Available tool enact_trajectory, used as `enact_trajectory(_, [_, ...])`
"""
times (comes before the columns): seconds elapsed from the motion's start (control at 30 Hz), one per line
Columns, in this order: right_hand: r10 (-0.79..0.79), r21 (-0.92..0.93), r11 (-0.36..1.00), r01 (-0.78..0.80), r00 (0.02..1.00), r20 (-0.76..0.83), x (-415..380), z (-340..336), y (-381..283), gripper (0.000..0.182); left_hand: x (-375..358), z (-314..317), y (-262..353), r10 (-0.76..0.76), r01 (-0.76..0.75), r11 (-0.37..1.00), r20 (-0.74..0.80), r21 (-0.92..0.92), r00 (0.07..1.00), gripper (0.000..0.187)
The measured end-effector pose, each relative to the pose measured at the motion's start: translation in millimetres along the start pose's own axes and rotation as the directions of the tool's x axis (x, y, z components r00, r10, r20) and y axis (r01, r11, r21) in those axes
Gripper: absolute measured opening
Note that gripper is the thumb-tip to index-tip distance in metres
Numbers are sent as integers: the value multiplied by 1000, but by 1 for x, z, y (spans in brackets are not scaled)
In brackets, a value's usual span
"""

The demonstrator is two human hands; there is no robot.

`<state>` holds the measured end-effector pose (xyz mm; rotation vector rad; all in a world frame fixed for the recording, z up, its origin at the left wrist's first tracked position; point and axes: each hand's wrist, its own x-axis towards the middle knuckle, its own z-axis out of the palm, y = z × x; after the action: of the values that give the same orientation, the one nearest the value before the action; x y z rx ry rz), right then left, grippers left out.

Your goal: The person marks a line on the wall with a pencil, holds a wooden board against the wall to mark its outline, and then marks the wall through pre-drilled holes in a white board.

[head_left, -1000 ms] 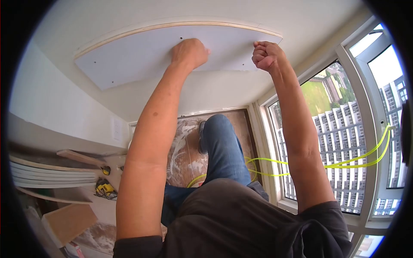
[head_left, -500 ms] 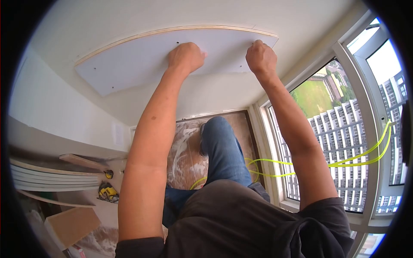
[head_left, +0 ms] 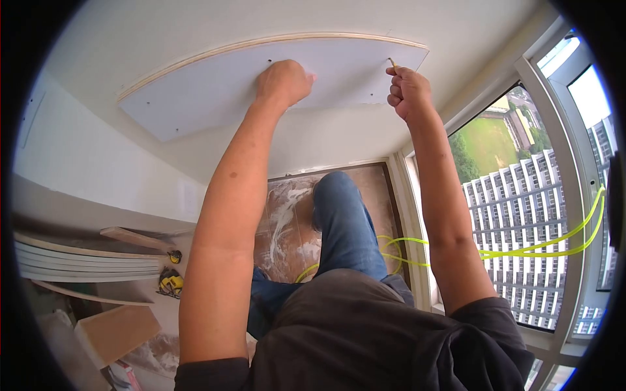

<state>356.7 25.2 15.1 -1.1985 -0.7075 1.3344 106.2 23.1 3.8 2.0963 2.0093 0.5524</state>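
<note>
A long white panel [head_left: 215, 91] with a curved plywood edge lies against the pale surface ahead, with several small holes in its face. My left hand [head_left: 284, 85] is closed against the panel near its middle, just below a dark hole; anything inside the fingers is hidden. Near the panel's right end, my right hand [head_left: 409, 91] pinches a thin, small screw-like piece [head_left: 392, 63], whose tip meets the panel at a hole. Another hole shows a little below it, left of the hand.
Windows [head_left: 505, 143] line the right side, with a yellow-green hose [head_left: 541, 251] running across. At the lower left are stacked curved strips [head_left: 85, 264], a yellow tool [head_left: 171, 283], a wooden plank [head_left: 134, 237] and a brown board [head_left: 120, 332]. My bent knee [head_left: 339, 195] is below the panel.
My right hand has shifted slightly right and down from the panel, and the thin piece in its fingers now shows. My left hand stays at the panel. The view has shifted slightly.
</note>
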Motion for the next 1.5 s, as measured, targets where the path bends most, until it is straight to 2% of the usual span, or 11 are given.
enact_trajectory(0.07, [-264, -354, 897, 265, 963, 51, -10, -21, 8, 20, -5, 0, 4, -26, 26, 1000, 49, 1, 998, 41])
enact_trajectory(0.17, [-507, -683, 579, 445, 853, 126, -4, -48, 39, 26, -3, -7, 10, -69, 70, 998, 96, -8, 993, 39])
enact_trajectory(0.43, [-620, -774, 443, 453, 778, 101, 8, -45, 127, 24, 2, 3, 4, -49, 48, 999, 39, 25, 998, 48])
enact_trajectory(0.83, [-677, -889, 194, 416, 712, 185, 34, -29, 126, 22, 1, -8, 12, -108, 97, 993, 162, 70, 981, 46])
enact_trajectory(1.0, [-680, -932, 110, 347, 709, 184, 37, -19, 129, 20, 1, 3, 5, -23, 22, 1000, 29, 10, 999, 47])
enact_trajectory(1.1, [-649, -933, 121, 340, 738, 184, 39, -19, 128, 19, 1, -2, 7, -46, 43, 998, 83, 48, 995, 46])
enact_trajectory(1.2, [-738, -895, 169, 414, 655, 163, 62, -26, 142, 17, 4, 6, 2, -19, 18, 998, 26, 55, 999, 48])
enact_trajectory(1.23, [-537, -722, 590, 360, 843, -19, 64, -24, 135, 16, 5, 9, -1, -1, 2, 999, -19, 50, 1000, 51])
enact_trajectory(1.27, [-240, -425, 888, 177, 966, -99, 62, -21, 123, 16, 6, 11, -2, 0, 2, 999, -33, 45, 999, 51])
enact_trajectory(1.3, [87, -69, 993, -91, 994, -59, 60, -21, 115, 16, 6, 13, -3, 2, 0, 999, -48, 39, 999, 51])
enact_trajectory(1.5, [249, 17, 968, -250, 967, 47, 61, -36, 102, 18, 2, 6, 6, -63, 63, 998, 10, -27, 998, 50])
